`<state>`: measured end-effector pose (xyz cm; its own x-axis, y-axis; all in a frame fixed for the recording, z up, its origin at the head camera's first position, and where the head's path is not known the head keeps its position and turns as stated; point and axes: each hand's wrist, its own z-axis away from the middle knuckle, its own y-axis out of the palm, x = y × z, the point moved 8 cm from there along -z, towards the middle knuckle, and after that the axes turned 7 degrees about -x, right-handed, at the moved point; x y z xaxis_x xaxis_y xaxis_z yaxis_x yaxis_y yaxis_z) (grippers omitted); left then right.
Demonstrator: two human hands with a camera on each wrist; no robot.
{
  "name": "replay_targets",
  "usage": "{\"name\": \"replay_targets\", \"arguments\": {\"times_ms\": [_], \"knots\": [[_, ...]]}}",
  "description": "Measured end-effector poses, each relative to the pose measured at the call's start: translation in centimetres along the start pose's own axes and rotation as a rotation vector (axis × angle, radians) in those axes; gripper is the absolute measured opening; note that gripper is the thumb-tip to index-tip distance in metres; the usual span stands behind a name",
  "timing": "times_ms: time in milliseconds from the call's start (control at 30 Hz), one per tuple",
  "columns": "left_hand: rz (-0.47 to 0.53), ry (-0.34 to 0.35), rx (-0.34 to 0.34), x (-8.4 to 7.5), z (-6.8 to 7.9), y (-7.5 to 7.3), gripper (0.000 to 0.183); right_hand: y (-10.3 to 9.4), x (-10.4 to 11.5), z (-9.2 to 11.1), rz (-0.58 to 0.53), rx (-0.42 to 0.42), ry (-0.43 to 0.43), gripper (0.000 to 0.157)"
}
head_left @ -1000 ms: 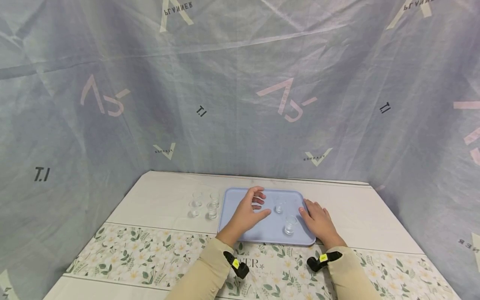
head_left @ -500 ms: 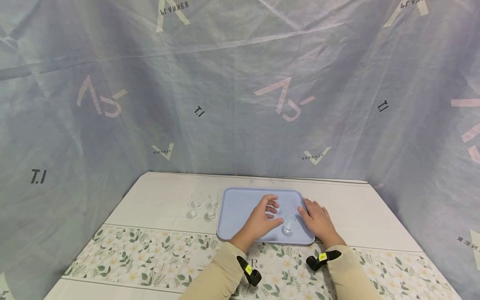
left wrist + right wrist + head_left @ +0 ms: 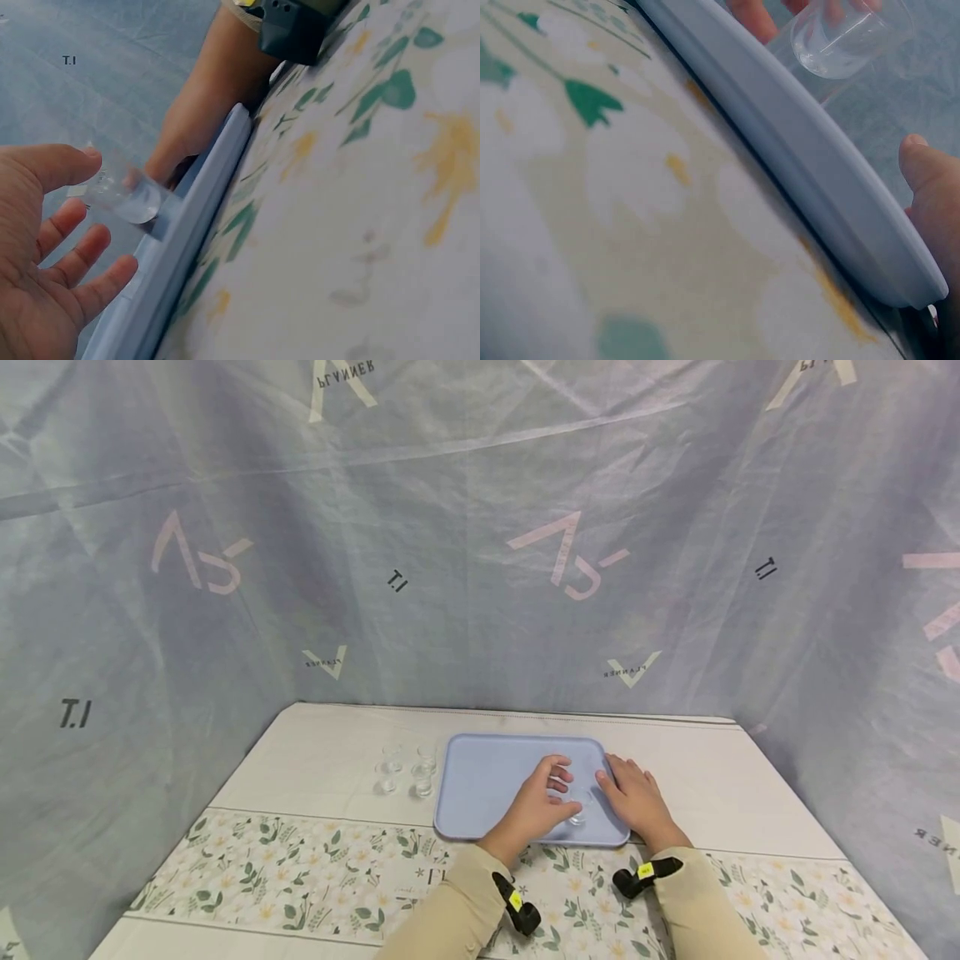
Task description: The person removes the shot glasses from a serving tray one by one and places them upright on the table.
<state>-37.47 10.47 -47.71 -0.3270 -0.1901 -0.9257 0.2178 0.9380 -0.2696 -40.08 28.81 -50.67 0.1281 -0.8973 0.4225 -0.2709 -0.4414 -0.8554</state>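
Note:
A light-blue rectangular tray [image 3: 480, 777] lies on the table. Near its front right stands a small clear shot glass [image 3: 578, 818], also seen in the left wrist view as a shot glass [image 3: 124, 196]. My left hand [image 3: 542, 797] hovers over the tray with its fingers loosely bent and spread. Its thumb overlaps the glass near the rim, while the other fingers stay apart from it. A second shot glass farther back is hidden behind this hand. My right hand [image 3: 637, 793] rests along the tray's right edge, fingers relaxed, thumb over the rim.
Left of the tray, several clear shot glasses [image 3: 423, 785] stand grouped on the white tablecloth [image 3: 322, 768]. A floral band [image 3: 300, 868] runs along the cloth in front. Grey-blue curtains [image 3: 480, 568] enclose the table at the back and sides.
My left hand has moved right across the tray to the front shot glass, covering the rear one from view. The right hand has stayed at the tray's edge.

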Motion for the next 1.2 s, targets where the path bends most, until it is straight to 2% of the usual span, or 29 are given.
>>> {"name": "replay_targets", "arguments": {"times_ms": [200,900,1200], "knots": [[0.018,-0.012,0.005,0.09,0.09,0.71,0.066,-0.07,0.01,-0.01,-0.007,-0.001,-0.002,0.069],[0.024,0.004,0.005,0.19,0.54,1.07,0.059,-0.36,0.24,0.15,0.005,-0.007,-0.005,0.068],[0.010,0.000,0.019,-0.06,0.71,0.32,0.060,-0.32,0.35,0.11,0.001,0.000,0.003,0.068]]}}
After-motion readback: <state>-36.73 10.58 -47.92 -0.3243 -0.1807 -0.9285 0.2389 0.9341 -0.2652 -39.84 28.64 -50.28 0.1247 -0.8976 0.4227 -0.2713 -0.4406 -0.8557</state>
